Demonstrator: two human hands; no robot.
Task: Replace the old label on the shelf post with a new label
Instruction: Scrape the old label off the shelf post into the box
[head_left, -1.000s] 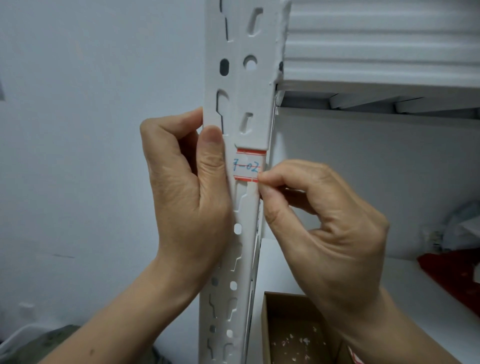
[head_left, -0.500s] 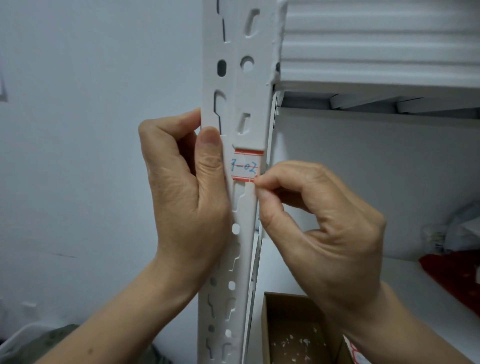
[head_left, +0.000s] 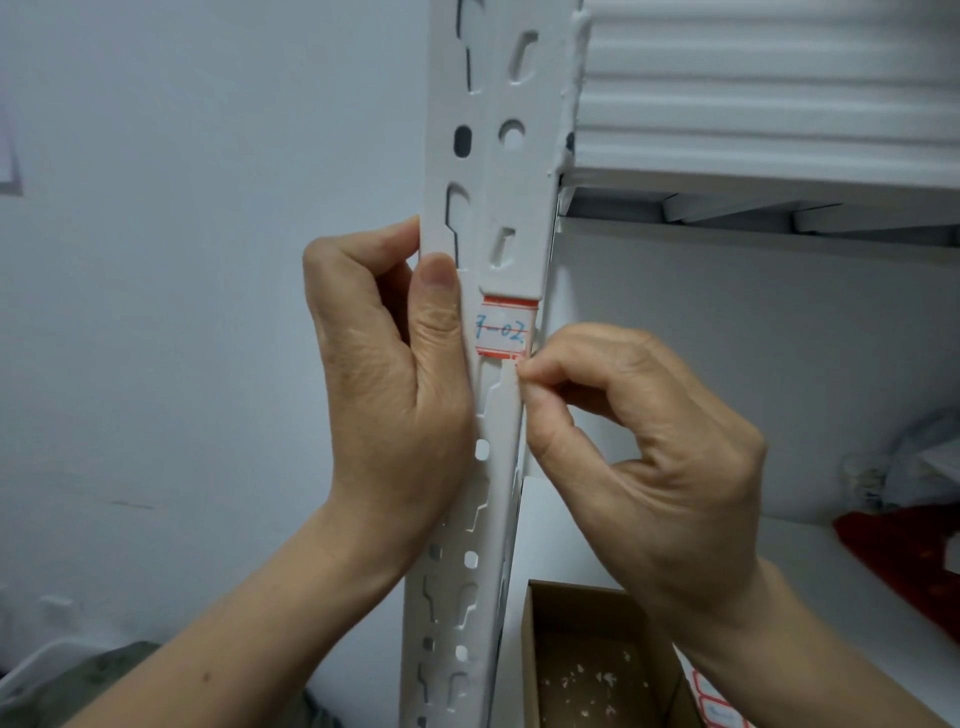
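A white perforated shelf post (head_left: 511, 171) rises up the middle of the head view. A red-edged white label (head_left: 503, 328) with blue writing "7-02" is stuck on it. My left hand (head_left: 395, 384) grips the post from the left, thumb lying along the post beside the label. My right hand (head_left: 639, 457) has thumb and forefinger pinched at the label's lower right corner, where a small bit of the edge looks lifted. A sheet of blank red-edged labels (head_left: 714, 709) peeks out under my right forearm.
An open brown cardboard box (head_left: 576, 670) holding white paper scraps sits on the lower white shelf (head_left: 810, 551). A corrugated white shelf edge (head_left: 769, 93) runs above right. Red and white things (head_left: 914, 519) lie at the far right. A bare wall fills the left.
My right fingertips slid from the label's right edge down to its lower right corner and pinched there. My left hand stayed on the post.
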